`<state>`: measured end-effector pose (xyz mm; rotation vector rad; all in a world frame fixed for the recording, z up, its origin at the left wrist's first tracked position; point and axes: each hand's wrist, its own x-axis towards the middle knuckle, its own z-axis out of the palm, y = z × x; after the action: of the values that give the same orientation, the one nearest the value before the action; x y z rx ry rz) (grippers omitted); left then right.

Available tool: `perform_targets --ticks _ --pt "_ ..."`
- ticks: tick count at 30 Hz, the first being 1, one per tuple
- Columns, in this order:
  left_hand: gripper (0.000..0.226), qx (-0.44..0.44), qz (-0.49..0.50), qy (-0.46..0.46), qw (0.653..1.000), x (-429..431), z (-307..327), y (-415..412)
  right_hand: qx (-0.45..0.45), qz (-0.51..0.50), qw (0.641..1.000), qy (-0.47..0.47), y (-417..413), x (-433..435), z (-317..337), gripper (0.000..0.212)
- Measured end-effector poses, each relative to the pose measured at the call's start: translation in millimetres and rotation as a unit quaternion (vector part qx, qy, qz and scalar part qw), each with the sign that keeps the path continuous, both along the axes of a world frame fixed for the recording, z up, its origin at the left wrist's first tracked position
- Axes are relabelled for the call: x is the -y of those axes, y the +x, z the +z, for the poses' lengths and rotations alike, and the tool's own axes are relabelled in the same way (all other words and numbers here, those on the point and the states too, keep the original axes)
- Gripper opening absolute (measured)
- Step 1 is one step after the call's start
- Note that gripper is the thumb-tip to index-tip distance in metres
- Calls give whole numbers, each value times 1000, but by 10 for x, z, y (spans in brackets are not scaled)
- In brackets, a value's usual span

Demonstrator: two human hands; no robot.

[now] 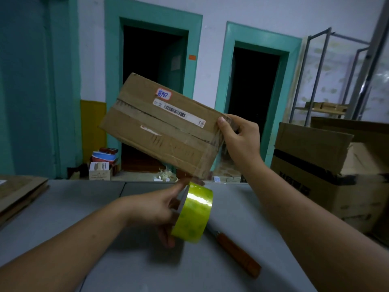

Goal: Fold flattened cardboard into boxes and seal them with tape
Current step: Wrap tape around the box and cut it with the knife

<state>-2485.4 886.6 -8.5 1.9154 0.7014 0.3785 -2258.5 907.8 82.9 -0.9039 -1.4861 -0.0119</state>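
A small brown cardboard box with a barcode label and old tape marks is held up tilted above the grey table. My right hand grips its right end, thumb on the front face. Below it my left hand holds a roll of clear yellowish tape, fingers through the core. A strip of tape runs from the roll up to the box's lower right corner.
A knife with a brown wooden handle lies on the table right of the roll. Flattened cardboard is stacked at the table's left edge. A large open carton stands at the right. Two dark doorways and floor clutter lie beyond.
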Motion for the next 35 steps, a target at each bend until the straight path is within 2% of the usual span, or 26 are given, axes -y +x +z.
perform_targets --ticks 8,15,19,22,27,30,35 --pt "54 -15 41 -6 999 -176 -64 -93 -41 27 998 -33 -55 40 30 23" --pt "33 116 128 98 980 -204 -113 16 -49 30 994 -91 -86 53 71 23" --pt "35 143 110 107 978 -134 -70 84 -111 52 982 -140 -50 68 150 23" --pt "46 142 118 107 977 -140 -39 87 -163 66 972 -154 -11 44 190 20" --pt "25 172 127 55 975 -215 -127 48 -182 61 971 -144 16 18 133 21" --pt "27 211 155 70 962 -253 -151 36 -197 79 966 -147 -14 18 108 22" --pt "20 239 145 63 958 -271 -198 58 -216 86 961 -148 -23 33 122 21"
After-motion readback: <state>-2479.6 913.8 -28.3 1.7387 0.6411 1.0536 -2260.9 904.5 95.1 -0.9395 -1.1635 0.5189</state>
